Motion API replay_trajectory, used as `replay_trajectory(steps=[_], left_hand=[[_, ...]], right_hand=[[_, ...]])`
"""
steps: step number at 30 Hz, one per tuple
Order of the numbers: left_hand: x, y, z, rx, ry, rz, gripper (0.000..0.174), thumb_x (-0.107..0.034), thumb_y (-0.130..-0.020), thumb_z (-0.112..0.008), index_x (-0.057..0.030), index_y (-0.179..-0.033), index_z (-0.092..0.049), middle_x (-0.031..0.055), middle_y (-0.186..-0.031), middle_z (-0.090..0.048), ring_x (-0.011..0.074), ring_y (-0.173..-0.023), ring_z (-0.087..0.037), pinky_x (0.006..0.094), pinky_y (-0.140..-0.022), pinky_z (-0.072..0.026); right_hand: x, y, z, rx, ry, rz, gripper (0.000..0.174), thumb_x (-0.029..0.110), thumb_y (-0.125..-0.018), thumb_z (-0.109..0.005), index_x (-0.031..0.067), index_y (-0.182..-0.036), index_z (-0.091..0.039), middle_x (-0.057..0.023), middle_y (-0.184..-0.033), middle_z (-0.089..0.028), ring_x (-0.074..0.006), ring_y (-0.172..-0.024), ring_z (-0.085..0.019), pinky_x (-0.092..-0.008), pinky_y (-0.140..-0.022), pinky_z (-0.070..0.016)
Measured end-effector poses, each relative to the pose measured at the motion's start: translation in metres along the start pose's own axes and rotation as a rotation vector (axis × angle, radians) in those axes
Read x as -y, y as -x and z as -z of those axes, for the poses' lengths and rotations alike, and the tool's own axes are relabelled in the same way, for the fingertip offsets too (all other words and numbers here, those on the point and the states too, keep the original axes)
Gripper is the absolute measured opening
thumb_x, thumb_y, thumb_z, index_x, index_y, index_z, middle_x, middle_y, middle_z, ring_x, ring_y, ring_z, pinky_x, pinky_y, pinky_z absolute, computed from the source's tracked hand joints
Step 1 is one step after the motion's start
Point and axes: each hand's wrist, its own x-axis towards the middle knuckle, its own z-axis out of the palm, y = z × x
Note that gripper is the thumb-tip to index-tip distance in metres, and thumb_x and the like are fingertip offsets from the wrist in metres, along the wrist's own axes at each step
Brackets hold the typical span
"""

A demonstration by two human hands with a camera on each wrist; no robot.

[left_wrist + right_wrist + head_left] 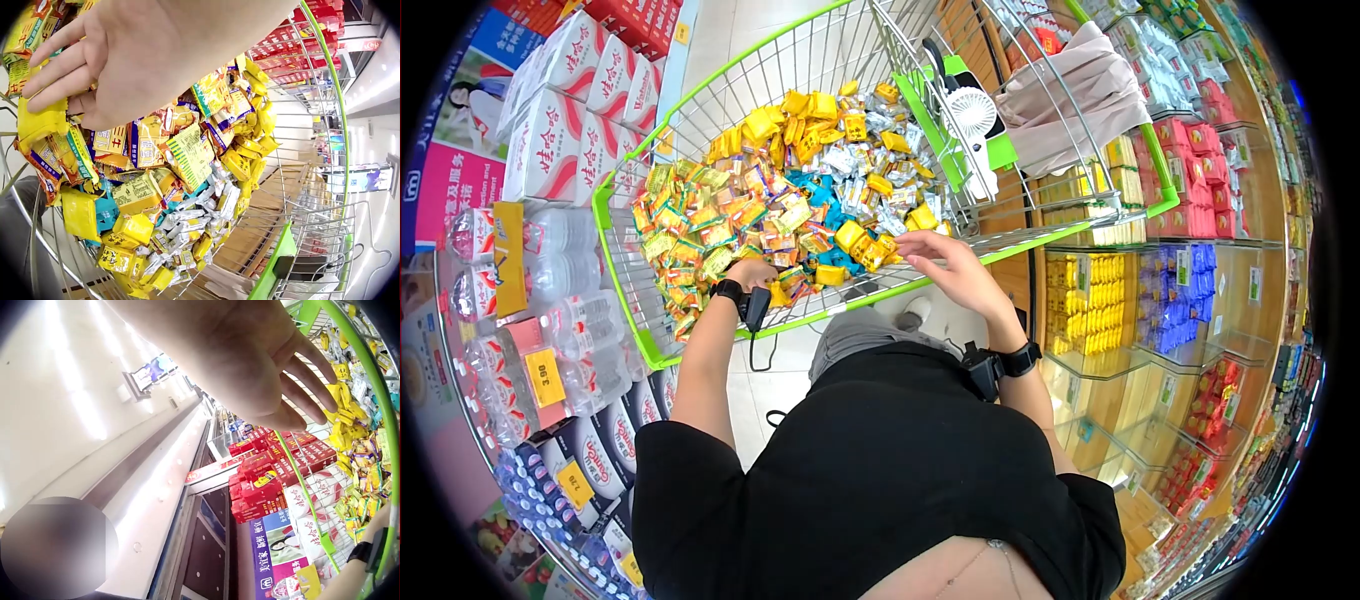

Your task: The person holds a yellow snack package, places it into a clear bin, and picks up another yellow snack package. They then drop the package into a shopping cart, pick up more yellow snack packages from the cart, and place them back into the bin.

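Many small wrapped snack packets [775,215] are heaped in a wire shopping cart [605,215] with green plastic edging. My left hand [752,274] is down at the near side of the heap. In the left wrist view, the left hand [125,59] has its fingers stretched over the packets, fingertips right at a yellow packet [42,125]. My right hand [955,272] reaches over the cart's near rim, fingers extended and spread beside yellow packets [860,243]. The right wrist view shows the right hand's palm [250,375] with nothing in it.
A green cart flap [935,135] carries a white handheld fan [972,115]; beige cloth [1075,95] hangs over the cart's handle end. Bottled water packs [585,335] and white cartons [550,145] stand at left. Shelves at right hold yellow packets [1085,300] and blue packets [1178,295].
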Motion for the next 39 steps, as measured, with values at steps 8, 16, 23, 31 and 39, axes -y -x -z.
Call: replay_trajectory(steps=[8, 16, 23, 31, 39], left_hand=[[0.003, 0.007, 0.010, -0.044, 0.079, -0.056, 0.033, -0.029, -0.081, -0.041, -0.0028, -0.098, -0.052, 0.0096, -0.080, -0.064, 0.0156, -0.062, -0.056, 0.0289, -0.047, -0.0398], [0.002, 0.031, 0.036, -0.320, 0.195, -0.402, 0.021, -0.019, -0.081, -0.037, -0.0024, -0.073, -0.047, 0.0132, -0.070, -0.063, 0.0174, -0.061, -0.062, 0.0265, -0.039, -0.0394], [-0.068, 0.161, 0.022, -0.533, 0.337, -0.681, 0.024, -0.020, -0.086, -0.038, 0.0015, -0.082, -0.047, 0.0159, -0.065, -0.060, 0.0223, -0.063, -0.062, 0.0299, -0.054, -0.0491], [-0.103, 0.224, -0.010, -0.663, 0.337, -1.020, 0.019, -0.019, -0.087, -0.044, -0.0021, -0.080, -0.046, 0.0014, -0.063, -0.051, 0.0095, -0.065, -0.057, 0.0217, -0.052, -0.0387], [-0.131, 0.263, -0.048, -0.770, 0.347, -1.248, 0.013, -0.013, -0.082, -0.051, -0.0015, -0.078, -0.048, 0.0004, -0.064, -0.050, 0.0060, -0.062, -0.049, 0.0218, -0.057, -0.0385]], right_hand=[[-0.004, 0.010, 0.013, -0.002, 0.026, 0.032, 0.027, 0.007, -0.082, -0.050, 0.0031, -0.109, -0.050, -0.0083, -0.095, -0.060, -0.0150, -0.088, -0.056, -0.0272, -0.078, -0.0427], [-0.004, 0.014, 0.020, 0.030, 0.030, 0.041, 0.027, 0.008, -0.082, -0.050, 0.0034, -0.108, -0.050, -0.0076, -0.094, -0.060, -0.0147, -0.086, -0.056, -0.0270, -0.077, -0.0425], [0.000, 0.012, 0.020, 0.040, 0.054, 0.093, 0.024, 0.010, -0.082, -0.049, 0.0036, -0.106, -0.051, -0.0097, -0.092, -0.059, -0.0169, -0.086, -0.057, -0.0285, -0.075, -0.0441], [0.002, 0.016, 0.025, 0.019, 0.051, 0.118, 0.023, 0.010, -0.083, -0.049, 0.0030, -0.105, -0.051, -0.0096, -0.093, -0.059, -0.0173, -0.088, -0.057, -0.0286, -0.076, -0.0442], [0.016, 0.010, 0.026, -0.010, -0.058, 0.162, 0.027, 0.017, -0.089, -0.040, 0.0003, -0.108, -0.048, -0.0098, -0.092, -0.059, -0.0162, -0.086, -0.056, -0.0282, -0.075, -0.0450]])
